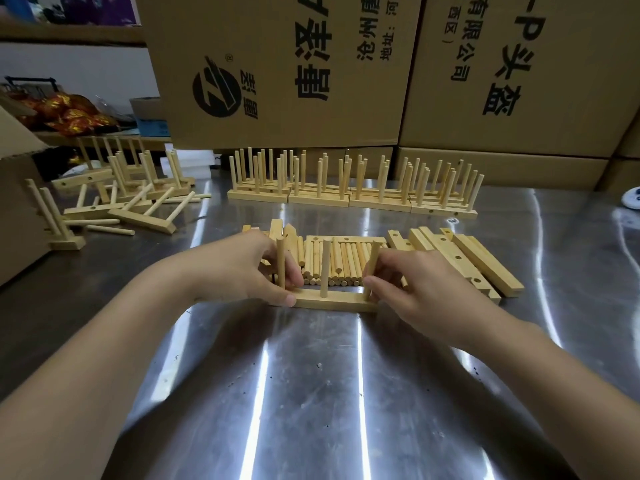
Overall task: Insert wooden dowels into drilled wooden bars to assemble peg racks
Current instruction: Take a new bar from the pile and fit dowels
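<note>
Boxes (pixel 294 64) back a steel table (pixel 311 393). Finished racks (pixel 353 195) line its rear, with spare bars (pixel 467 258) and loose dowels (pixel 346 261) nearer. On the front bar (pixel 332 303), the left hand (pixel 242 268) pinches the left dowel (pixel 281 251) and the right hand (pixel 426 289) pinches the right dowel (pixel 375 250).

Left hand (pixel 249 268): showing bare, its thumbnail looking short and neatly trimmed.
Right hand (pixel 419 289): showing bare, with short nails too.
Left forearm (pixel 121 341): running uncovered to the picture's lower left edge.
Right forearm (pixel 519 368): running uncovered to the lower right edge, its underside lying in shadow.
</note>
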A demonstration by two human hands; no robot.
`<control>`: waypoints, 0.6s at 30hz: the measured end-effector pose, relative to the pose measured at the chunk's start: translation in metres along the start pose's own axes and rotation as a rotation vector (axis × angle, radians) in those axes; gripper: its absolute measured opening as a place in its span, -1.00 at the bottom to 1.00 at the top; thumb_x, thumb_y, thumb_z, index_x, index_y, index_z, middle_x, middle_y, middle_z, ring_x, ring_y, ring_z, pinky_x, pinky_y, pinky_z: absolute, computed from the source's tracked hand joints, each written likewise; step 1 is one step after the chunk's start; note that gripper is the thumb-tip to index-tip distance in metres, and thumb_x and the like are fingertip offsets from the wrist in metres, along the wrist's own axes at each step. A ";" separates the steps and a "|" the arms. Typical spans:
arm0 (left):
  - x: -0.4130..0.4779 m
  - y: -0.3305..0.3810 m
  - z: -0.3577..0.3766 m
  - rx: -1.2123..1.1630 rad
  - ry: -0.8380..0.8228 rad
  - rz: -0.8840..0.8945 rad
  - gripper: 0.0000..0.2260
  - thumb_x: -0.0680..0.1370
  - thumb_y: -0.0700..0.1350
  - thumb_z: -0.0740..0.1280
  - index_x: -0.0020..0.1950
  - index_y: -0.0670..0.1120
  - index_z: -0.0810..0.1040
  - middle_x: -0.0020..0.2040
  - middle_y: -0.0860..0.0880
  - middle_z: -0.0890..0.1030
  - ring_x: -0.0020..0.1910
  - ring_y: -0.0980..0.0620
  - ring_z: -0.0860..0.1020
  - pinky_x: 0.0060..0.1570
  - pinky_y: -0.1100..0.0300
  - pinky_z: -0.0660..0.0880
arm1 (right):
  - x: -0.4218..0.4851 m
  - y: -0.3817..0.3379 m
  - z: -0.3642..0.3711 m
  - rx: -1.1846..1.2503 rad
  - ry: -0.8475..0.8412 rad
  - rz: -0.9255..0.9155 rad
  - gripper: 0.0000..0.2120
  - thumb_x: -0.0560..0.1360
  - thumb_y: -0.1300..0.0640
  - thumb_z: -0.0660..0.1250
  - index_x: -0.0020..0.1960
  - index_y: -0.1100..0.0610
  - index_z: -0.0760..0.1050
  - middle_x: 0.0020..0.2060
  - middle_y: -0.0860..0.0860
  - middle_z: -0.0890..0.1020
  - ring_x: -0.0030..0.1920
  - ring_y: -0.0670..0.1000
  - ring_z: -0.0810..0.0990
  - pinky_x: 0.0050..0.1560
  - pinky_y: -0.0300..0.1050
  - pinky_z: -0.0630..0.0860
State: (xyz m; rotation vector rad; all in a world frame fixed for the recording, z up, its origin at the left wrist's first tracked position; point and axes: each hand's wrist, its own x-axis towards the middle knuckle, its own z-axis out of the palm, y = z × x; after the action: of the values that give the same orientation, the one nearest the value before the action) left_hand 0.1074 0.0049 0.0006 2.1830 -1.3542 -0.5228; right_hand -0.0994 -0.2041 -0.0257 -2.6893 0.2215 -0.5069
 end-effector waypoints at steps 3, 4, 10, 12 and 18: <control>0.002 -0.003 0.001 -0.003 0.014 -0.008 -0.85 0.48 -0.08 0.64 0.00 0.09 0.77 -0.06 0.22 0.71 -0.07 0.28 0.64 -0.17 0.51 0.45 | 0.003 -0.003 -0.001 -0.037 -0.038 -0.007 -0.85 0.69 -0.03 0.32 0.03 0.00 0.60 -0.17 -0.16 0.67 -0.15 -0.15 0.61 -0.11 -0.12 0.57; 0.002 -0.003 0.002 -0.011 0.015 -0.006 -0.85 0.48 -0.09 0.63 0.00 0.09 0.77 -0.07 0.22 0.71 -0.07 0.27 0.64 -0.18 0.51 0.44 | 0.004 -0.004 -0.001 -0.045 -0.047 -0.006 -0.85 0.70 -0.02 0.31 0.03 0.01 0.60 -0.17 -0.14 0.67 -0.15 -0.12 0.61 -0.12 -0.12 0.56; 0.003 -0.002 0.007 -0.079 0.024 -0.019 -0.88 0.49 -0.14 0.62 -0.04 0.06 0.79 -0.11 0.15 0.72 -0.20 0.25 0.64 -0.25 0.45 0.49 | 0.009 -0.009 -0.006 -0.080 -0.077 0.012 -0.84 0.69 -0.02 0.31 0.00 0.01 0.59 -0.19 -0.11 0.66 -0.17 -0.12 0.61 -0.21 -0.22 0.46; 0.004 -0.002 0.008 -0.080 0.029 -0.022 -0.88 0.49 -0.14 0.62 -0.04 0.06 0.79 -0.13 0.16 0.72 -0.22 0.27 0.63 -0.25 0.46 0.48 | 0.007 -0.009 -0.004 -0.041 -0.046 0.017 -0.83 0.68 -0.05 0.32 -0.02 -0.01 0.60 -0.21 -0.13 0.67 -0.19 -0.14 0.62 -0.19 -0.18 0.54; 0.004 -0.003 0.008 -0.071 0.026 -0.016 -0.88 0.50 -0.13 0.62 -0.05 0.09 0.79 -0.14 0.18 0.72 -0.21 0.27 0.65 -0.26 0.45 0.49 | 0.000 -0.005 0.007 -0.141 0.109 0.090 -0.50 0.55 -0.49 0.13 -0.17 -0.06 0.42 -0.35 -0.09 0.56 -0.31 -0.06 0.52 -0.30 0.00 0.52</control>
State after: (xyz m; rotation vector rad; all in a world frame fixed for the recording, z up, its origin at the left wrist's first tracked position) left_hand 0.1068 0.0005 -0.0084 2.1376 -1.2856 -0.5388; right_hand -0.0965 -0.1974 -0.0294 -2.7743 0.4211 -0.6329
